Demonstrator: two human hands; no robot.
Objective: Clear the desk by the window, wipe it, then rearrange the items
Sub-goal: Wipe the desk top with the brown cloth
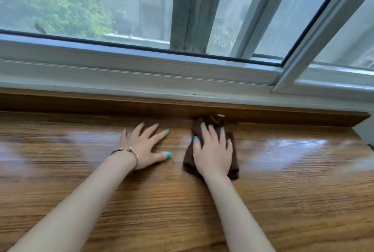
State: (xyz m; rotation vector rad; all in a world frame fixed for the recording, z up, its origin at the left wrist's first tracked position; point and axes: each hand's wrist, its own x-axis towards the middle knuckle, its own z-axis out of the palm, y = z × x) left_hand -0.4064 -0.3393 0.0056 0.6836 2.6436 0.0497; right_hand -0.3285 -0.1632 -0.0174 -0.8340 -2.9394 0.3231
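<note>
A glossy wooden desk (283, 201) fills the lower half of the view, under a window. My right hand (212, 152) lies flat with straight fingers on a dark brown cloth (234, 150), pressing it onto the desk near the back ledge. The cloth's far end bunches up against the raised wooden ledge (101, 104). My left hand (145, 146), with a bracelet on the wrist, rests flat on the bare wood to the left of the cloth, fingers spread.
A white window frame (141, 73) runs along the back above the ledge, with a sliding sash (315, 35) at the right. The desk's right end (362, 134) stops near the wall.
</note>
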